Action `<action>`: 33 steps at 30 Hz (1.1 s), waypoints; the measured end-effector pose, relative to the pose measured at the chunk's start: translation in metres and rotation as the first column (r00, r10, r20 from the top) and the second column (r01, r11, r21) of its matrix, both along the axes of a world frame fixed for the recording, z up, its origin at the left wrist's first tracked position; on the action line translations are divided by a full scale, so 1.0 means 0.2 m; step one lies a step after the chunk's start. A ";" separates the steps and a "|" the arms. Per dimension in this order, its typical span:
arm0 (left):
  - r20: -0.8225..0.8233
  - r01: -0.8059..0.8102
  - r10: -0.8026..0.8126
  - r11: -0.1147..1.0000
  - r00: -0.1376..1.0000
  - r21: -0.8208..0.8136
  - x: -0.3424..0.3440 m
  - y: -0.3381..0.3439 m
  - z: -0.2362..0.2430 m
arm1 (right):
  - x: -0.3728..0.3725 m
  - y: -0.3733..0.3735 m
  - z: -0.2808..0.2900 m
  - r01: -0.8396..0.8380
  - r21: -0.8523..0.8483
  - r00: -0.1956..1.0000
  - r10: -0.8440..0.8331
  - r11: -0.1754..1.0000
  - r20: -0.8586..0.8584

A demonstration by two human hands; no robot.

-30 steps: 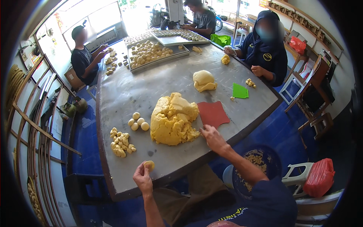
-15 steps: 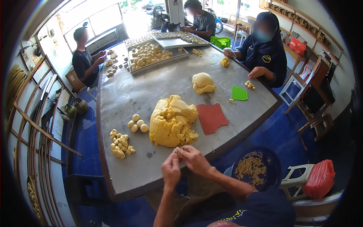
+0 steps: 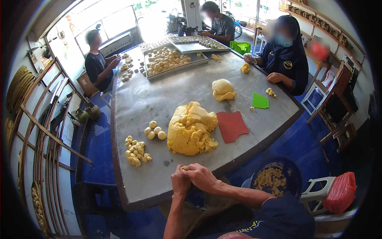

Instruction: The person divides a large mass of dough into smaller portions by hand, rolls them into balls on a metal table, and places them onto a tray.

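My left hand (image 3: 180,183) and my right hand (image 3: 202,177) are pressed together over the near edge of the metal table (image 3: 159,183). Between the fingertips a bit of pale yellow dough (image 3: 183,168) peeks out, mostly hidden. Just beyond my hands sits a large, crumbly mound of yellow dough (image 3: 191,131). To its left lie several smooth round dough balls (image 3: 155,130) and a heap of small, rough dough lumps (image 3: 136,150). A red flat scraper (image 3: 232,126) rests against the mound's right side.
A smooth dough lump (image 3: 223,89) and a green scraper (image 3: 260,100) lie farther off. Trays of dough balls (image 3: 204,61) fill the far end. Co-workers are at the right (image 3: 284,59), left (image 3: 97,63) and back (image 3: 219,26). A dark tub (image 3: 296,181) stands beside my right arm.
My hands have drawn closer together, the right one now folding over the left around the dough. The whole view has shifted, so the table appears farther right.
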State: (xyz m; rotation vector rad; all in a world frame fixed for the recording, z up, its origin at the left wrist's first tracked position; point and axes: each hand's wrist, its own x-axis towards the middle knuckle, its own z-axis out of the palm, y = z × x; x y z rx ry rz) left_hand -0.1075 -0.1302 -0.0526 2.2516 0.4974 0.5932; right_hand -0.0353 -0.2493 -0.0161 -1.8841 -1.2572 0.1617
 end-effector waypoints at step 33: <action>0.131 0.211 -0.167 0.709 0.977 -0.672 -0.10 0.21 0.06 | 0.53 -0.18 -0.20 0.378 -0.079 0.907 -0.352 0.923 0.230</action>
